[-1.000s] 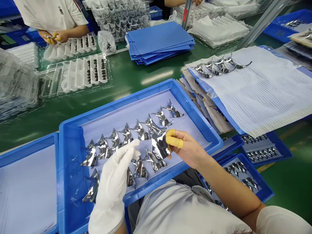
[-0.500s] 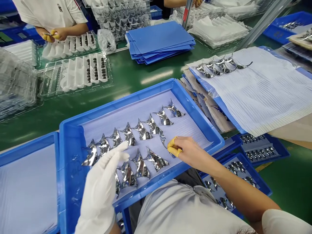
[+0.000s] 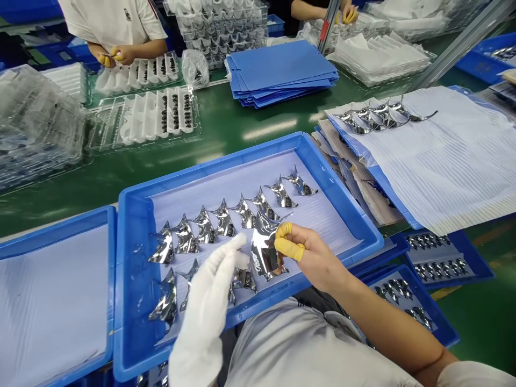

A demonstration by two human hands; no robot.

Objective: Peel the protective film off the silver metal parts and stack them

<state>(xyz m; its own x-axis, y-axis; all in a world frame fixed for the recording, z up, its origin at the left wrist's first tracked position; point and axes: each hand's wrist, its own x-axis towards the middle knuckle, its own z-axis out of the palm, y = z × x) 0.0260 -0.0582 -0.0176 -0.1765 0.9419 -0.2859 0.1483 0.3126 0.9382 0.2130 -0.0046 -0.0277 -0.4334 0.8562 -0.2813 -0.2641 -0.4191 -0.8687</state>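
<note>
fingers (image 3: 287, 242) of the right hand (image 3: 312, 255), two in yellow cots, pinch a shiny chrome piece (image 3: 264, 250) just above the blue tray (image 3: 133, 258). gloved left hand (image 3: 212, 301) hovers beside it, fingers spread, holding nothing. rows of chrome pieces (image 3: 226, 220) lie on the tray's liner, on the green worktop (image 3: 226, 126).

- 2 own hands: gloved left (image 3: 209, 306), bare right (image 3: 312, 255) with yellow finger cots
- 1 shiny part (image 3: 264, 247) held up
- roughly 8 parts in the back row (image 3: 234, 217), about 4 more in front
- 1 blue tray (image 3: 133, 279) under them, another tray (image 3: 52, 301) on the left
- 1 stack of blue sheets (image 3: 282, 70)
- 2 co-workers across the table (image 3: 226, 123)
</note>
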